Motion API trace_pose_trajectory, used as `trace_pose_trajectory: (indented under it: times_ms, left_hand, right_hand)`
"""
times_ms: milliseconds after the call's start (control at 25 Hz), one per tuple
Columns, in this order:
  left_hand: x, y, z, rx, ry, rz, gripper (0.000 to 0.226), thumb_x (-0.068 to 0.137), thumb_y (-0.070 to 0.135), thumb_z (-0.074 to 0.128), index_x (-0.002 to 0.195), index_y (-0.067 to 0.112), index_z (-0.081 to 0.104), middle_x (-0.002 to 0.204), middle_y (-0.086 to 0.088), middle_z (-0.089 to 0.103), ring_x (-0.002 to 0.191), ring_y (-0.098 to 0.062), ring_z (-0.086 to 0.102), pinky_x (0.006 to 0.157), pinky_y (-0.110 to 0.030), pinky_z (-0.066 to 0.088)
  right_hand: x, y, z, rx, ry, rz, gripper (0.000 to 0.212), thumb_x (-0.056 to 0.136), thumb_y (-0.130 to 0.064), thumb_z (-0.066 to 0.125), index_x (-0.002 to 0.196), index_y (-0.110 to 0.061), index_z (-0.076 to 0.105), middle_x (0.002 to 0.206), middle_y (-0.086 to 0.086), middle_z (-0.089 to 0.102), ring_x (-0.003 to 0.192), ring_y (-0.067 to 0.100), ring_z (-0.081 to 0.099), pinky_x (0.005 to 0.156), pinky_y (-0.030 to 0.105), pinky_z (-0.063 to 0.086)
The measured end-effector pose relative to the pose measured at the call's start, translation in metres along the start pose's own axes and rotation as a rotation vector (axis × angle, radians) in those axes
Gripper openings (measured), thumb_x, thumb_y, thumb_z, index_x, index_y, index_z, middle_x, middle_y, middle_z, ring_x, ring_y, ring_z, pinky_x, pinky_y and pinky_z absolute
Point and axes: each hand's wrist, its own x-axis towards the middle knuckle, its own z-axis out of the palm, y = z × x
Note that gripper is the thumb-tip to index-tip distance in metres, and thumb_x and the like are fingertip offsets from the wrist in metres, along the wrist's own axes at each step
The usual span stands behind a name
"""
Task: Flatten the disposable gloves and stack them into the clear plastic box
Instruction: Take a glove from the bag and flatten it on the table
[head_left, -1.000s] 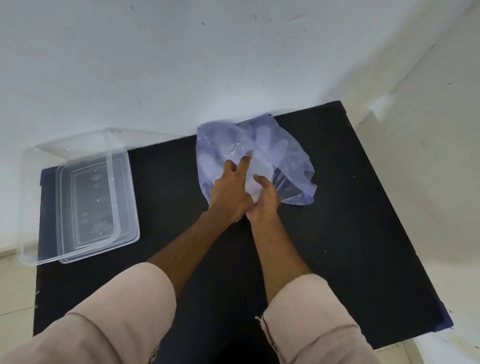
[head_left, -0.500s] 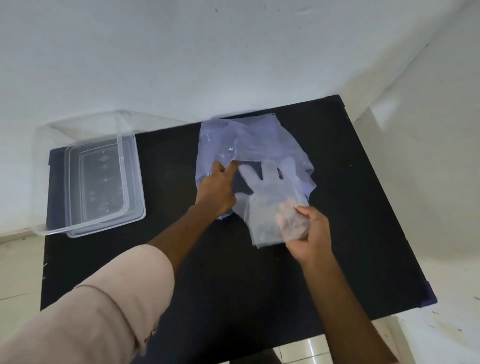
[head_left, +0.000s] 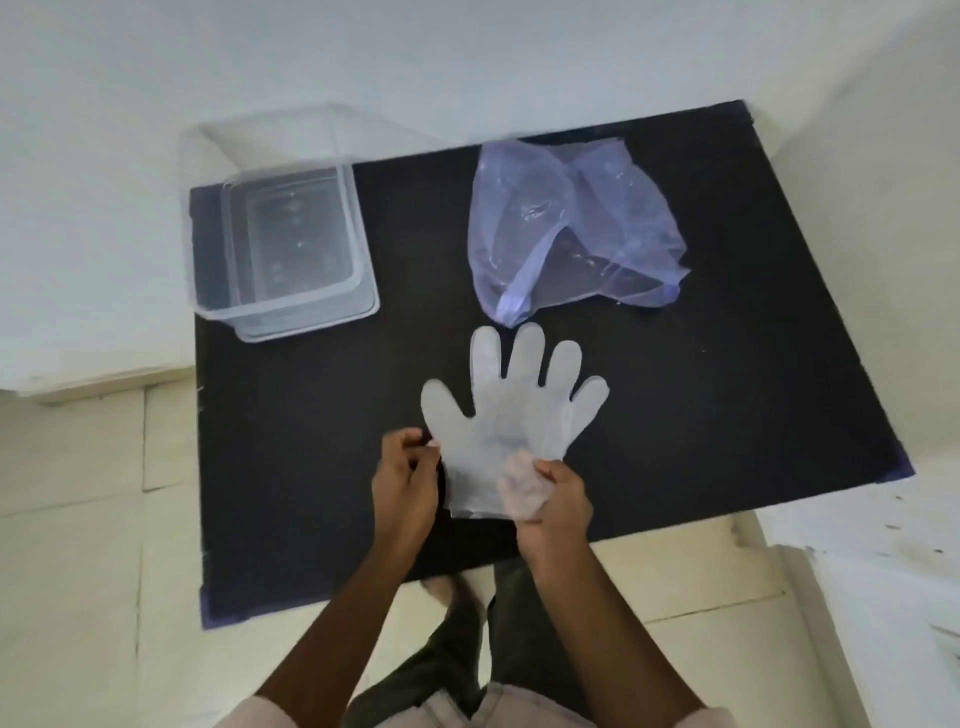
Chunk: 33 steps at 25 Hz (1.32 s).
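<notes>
We see one thin see-through glove (head_left: 511, 415) spread out w/ all five fingers pointing up toward 12 o'clock. It sits over the near middle of the black table (head_left: 727, 389). Its cuff end is at 6 o'clock, close to the table's near edge. It looks flat and smooth, but we can't tell if it lies on the table or is held a bit above it.

Our right hand (head_left: 553, 506) is at the glove's 5 o'clock corner. Its fingers are closed on the cuff, and we can see some of them through the plastic. Our left hand (head_left: 405, 486) is at the glove's 8 o'clock side, just below the thumb part. Its fingertips (head_left: 431, 443) are pinched together at the glove's edge. It's blurry there, so we can't be sure they grip it.

At 12 to 1 o'clock from the glove lies a crumpled purple plastic bag (head_left: 571, 228), near the far edge of the table. Its low tip is just beside the glove's fingertips. We can't tell what's inside.

At 10 o'clock, well apart from the glove, is the clear plastic box (head_left: 291, 244), on the table's far left corner. Something clear & flat, maybe its lid, sits under it.

Past the table are white walls (head_left: 467, 62) and a pale tile floor (head_left: 88, 519).
</notes>
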Motion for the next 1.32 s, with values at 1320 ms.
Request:
trace_pose_trajectory:
  times_ms: [1320]
  left_hand:
    - [-0.021, -0.050, -0.072, -0.376, -0.289, -0.270, 0.034, 0.097, 0.026, 0.043, 0.099, 0.020, 0.077, 0.101, 0.002, 0.077, 0.102, -0.019, 0.067, 0.089, -0.039, 0.053]
  right_hand:
    - [-0.016, 0.086, 0.014, -1.617, -0.482, -0.952, 0.030, 0.084, -0.033, 0.073, 0.104, -0.011, 0.069, 0.097, 0.004, 0.074, 0.082, 0.013, 0.066, 0.086, 0.028, 0.053]
